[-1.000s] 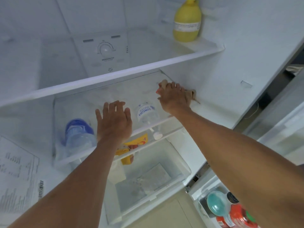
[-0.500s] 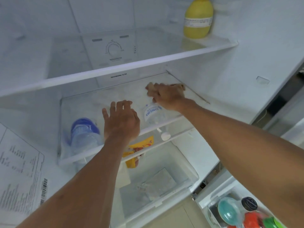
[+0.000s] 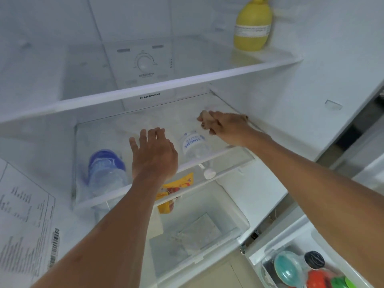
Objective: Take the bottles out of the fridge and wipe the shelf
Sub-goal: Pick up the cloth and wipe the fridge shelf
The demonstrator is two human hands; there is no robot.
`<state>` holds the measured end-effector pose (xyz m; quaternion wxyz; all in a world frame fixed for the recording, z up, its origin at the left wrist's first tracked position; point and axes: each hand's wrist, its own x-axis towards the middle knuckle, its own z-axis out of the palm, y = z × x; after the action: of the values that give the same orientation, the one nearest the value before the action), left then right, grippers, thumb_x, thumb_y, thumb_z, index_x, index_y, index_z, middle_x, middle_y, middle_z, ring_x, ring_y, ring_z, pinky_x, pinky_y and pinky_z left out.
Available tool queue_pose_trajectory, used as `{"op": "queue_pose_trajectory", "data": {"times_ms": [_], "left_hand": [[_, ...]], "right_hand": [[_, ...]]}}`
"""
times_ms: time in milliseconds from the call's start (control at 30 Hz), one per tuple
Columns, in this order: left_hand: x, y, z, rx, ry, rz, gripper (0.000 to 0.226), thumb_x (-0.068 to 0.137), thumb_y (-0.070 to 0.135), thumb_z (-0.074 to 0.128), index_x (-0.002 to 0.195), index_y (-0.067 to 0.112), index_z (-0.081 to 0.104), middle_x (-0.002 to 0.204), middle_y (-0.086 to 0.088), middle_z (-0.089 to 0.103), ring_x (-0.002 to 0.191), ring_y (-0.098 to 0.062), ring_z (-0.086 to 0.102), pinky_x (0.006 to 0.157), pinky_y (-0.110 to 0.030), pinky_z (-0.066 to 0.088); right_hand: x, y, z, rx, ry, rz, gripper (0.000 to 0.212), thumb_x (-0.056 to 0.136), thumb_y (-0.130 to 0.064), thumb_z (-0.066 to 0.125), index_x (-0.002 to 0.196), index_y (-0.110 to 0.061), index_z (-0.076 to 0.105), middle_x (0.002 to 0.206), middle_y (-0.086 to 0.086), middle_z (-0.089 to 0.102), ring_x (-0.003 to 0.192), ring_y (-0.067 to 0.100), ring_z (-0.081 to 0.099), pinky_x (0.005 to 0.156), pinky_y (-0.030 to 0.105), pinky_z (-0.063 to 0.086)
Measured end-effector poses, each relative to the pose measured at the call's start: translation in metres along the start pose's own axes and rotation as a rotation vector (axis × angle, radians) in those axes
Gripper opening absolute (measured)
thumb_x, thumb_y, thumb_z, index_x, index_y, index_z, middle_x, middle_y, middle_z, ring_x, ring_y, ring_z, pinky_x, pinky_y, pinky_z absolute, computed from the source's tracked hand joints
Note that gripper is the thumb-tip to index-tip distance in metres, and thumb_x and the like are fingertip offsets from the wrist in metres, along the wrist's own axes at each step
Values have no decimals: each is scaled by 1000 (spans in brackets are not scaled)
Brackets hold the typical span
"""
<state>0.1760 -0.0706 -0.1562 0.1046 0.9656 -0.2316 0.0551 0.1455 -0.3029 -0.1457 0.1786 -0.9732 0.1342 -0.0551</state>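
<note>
My right hand (image 3: 225,125) presses a crumpled tan cloth (image 3: 205,117) onto the glass middle shelf (image 3: 116,129) of the open fridge, toward its right side. My left hand (image 3: 154,154) rests flat on the same shelf near its front edge, fingers spread, holding nothing. Under the glass lie two clear water bottles: one with a blue label (image 3: 106,169) at the left and one with a white cap (image 3: 196,146) at the right. A yellow bottle (image 3: 252,28) stands on the upper shelf at the far right.
A yellow and red packet (image 3: 176,190) lies below the shelf over a clear crisper drawer (image 3: 234,217). Door bins at the lower right hold colourful lids and bottles (image 3: 301,269). A temperature dial (image 3: 143,62) sits on the back wall. A printed label (image 3: 22,215) covers the left wall.
My right hand has slid the cloth leftward from the shelf's right corner toward its middle. My left hand stays flat on the shelf front.
</note>
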Motion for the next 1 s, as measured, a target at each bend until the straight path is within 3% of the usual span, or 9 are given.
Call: {"op": "queue_pose_trajectory", "data": {"times_ms": [100, 200, 300, 367, 467, 567, 733, 900, 1000], "left_hand": [[0, 0, 2, -4, -1, -4, 50, 107, 26, 27, 154, 12, 31, 158, -11, 36, 152, -32, 23, 123, -59, 15], [1, 1, 1, -18, -3, -12, 50, 106, 27, 27, 154, 13, 31, 158, -11, 36, 152, -32, 23, 123, -59, 14], [0, 0, -1, -11, -13, -3, 50, 106, 27, 28, 153, 13, 31, 157, -11, 36, 152, -32, 23, 123, -59, 15], [-1, 0, -1, -14, -14, 4, 50, 106, 27, 29, 153, 12, 32, 157, -12, 36, 152, -32, 23, 123, -59, 15], [0, 0, 0, -28, -1, 1, 50, 106, 27, 29, 153, 13, 33, 158, -11, 36, 152, -32, 23, 124, -59, 14], [1, 0, 1, -25, 2, 4, 50, 105, 28, 29, 153, 13, 32, 158, -11, 35, 152, -32, 22, 124, -59, 14], [3, -1, 2, -8, -6, 1, 51, 106, 28, 29, 155, 13, 30, 159, -11, 34, 153, -31, 22, 124, -58, 14], [2, -2, 3, -10, 11, 8, 52, 106, 29, 28, 155, 13, 29, 160, -10, 34, 153, -31, 21, 124, -58, 13], [4, -2, 2, -47, -43, -14, 55, 107, 34, 24, 159, 17, 23, 168, -7, 22, 157, -30, 11, 126, -57, 7]], "right_hand": [[40, 3, -11, -182, 62, 101, 42, 95, -40, 45, 132, -21, 55, 135, 5, 61, 125, 30, 58, 104, 41, 41], [57, -24, -1, -190, 48, 36, 44, 95, -40, 49, 135, -23, 52, 134, 5, 61, 125, 29, 58, 105, 44, 40], [10, -33, 21, -123, -9, -124, 51, 93, -50, 29, 135, -28, 49, 125, -1, 65, 112, 26, 64, 104, 48, 42], [-1, -19, 20, -91, 54, -77, 61, 83, -56, 21, 130, -29, 49, 123, -1, 66, 111, 26, 65, 102, 48, 44], [46, -1, 0, -227, 74, 83, 45, 92, -48, 39, 129, -26, 52, 133, 4, 60, 124, 31, 58, 105, 48, 40], [73, -18, -5, -208, 35, 70, 42, 91, -40, 45, 131, -32, 50, 136, 2, 57, 128, 31, 55, 105, 48, 41], [3, -24, 19, -149, -23, -133, 70, 88, -50, 13, 150, -27, 35, 138, -1, 58, 123, 28, 56, 113, 50, 32], [52, -14, -5, -236, 46, 92, 45, 96, -40, 39, 138, -26, 46, 139, 4, 55, 131, 30, 51, 110, 46, 31], [46, -38, 11, -150, 65, -38, 40, 97, -32, 42, 135, -23, 46, 135, 2, 59, 122, 26, 58, 109, 42, 32]]}}
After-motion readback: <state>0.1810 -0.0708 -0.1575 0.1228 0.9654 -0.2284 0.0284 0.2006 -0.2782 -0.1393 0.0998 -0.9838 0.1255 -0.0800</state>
